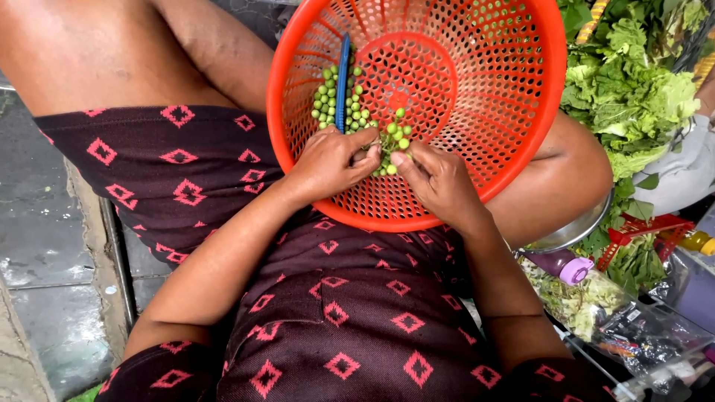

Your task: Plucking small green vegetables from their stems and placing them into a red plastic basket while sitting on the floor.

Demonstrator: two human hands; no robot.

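Observation:
A round orange plastic basket (491,89) with a perforated wall rests on my lap. Inside it lie several small green berries (326,100) around a blue stick-like tool (342,78). My left hand (331,160) and my right hand (439,179) meet at the basket's near side, fingertips pinched together on a small cluster of green berries (392,141). Both hands touch that cluster; the berries between the fingers are partly hidden.
Leafy green vegetables (633,89) are heaped to the right. Below them lie a metal bowl rim (573,231), a red plastic piece (640,227), a purple-capped bottle (570,268) and clear bags of greens (611,313). Wet stone paving (45,238) is on the left.

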